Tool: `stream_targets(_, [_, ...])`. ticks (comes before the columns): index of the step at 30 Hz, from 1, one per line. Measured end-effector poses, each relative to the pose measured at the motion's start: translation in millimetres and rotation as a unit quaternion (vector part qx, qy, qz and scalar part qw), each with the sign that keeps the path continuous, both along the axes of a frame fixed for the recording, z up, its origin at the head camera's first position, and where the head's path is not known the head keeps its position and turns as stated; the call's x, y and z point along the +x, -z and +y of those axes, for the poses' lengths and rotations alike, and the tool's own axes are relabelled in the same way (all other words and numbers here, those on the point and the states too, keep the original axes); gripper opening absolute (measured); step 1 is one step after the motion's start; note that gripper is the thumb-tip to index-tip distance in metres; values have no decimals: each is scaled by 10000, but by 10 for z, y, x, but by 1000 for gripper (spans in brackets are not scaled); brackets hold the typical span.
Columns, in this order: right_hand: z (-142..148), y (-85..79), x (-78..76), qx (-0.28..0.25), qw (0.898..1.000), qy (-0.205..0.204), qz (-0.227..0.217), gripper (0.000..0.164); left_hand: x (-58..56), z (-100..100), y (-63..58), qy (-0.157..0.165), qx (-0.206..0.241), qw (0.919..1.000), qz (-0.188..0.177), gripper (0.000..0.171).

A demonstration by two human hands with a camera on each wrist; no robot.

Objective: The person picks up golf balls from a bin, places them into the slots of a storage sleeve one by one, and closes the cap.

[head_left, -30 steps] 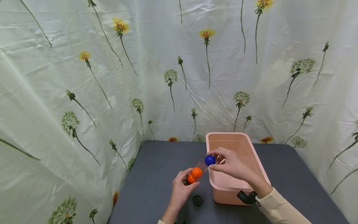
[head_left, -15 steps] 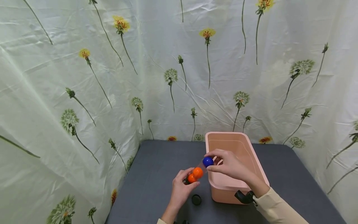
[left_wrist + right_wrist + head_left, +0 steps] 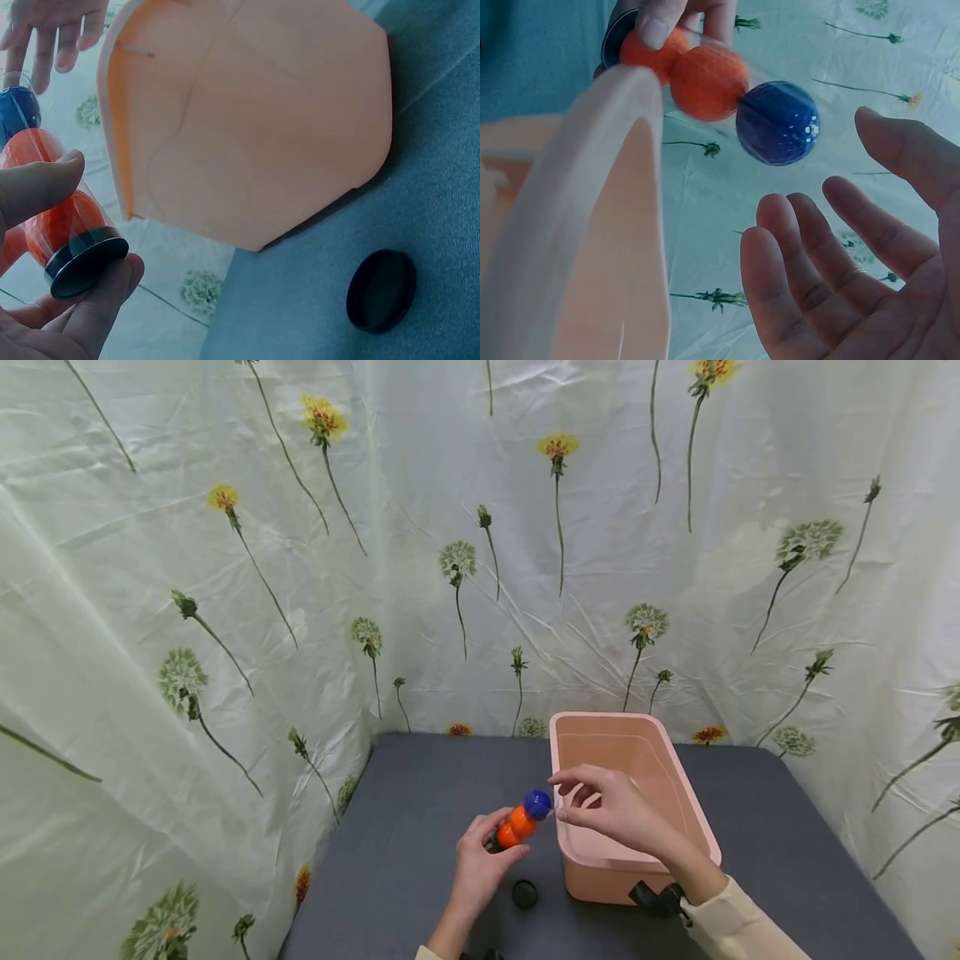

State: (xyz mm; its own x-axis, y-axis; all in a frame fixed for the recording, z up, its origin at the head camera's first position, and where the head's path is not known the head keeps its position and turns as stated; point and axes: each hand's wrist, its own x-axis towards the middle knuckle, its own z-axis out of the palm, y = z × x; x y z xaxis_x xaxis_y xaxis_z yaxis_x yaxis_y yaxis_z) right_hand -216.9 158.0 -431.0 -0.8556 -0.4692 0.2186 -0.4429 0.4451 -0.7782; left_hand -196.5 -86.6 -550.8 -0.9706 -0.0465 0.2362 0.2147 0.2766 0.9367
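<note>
Left hand [image 3: 477, 864] grips clear tube [image 3: 756, 73] near black end; two orange balls [image 3: 709, 82], blue ball [image 3: 778, 123] inside. Right hand [image 3: 615, 810]: fingers parted, holding nothing, near blue ball. Pink bin [image 3: 611, 883] beneath right hand.

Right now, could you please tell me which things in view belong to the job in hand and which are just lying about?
Job in hand:
clear tube, held by the left hand
blue ball and two orange balls, inside it
right hand, near the blue ball
loose black cap, probably the tube's
pink bin, perhaps, beside the hands

Just around:
flowered curtain
dark table
</note>
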Motion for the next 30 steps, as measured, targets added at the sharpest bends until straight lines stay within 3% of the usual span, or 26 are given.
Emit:
stream_targets(13, [-157,67,297,-923,9948,126,413,39,35,-207,1,-261,332,9991,50,49])
stream_targets(24, [-348,295,572,-1263,9910,433,12,40,85,-345,-52,-553,595,9963,-293,51])
stream_targets(30, [-485,443,697,-1308,9894,594,-199,40,72,-437,63,-724,587,9952,-286,53])
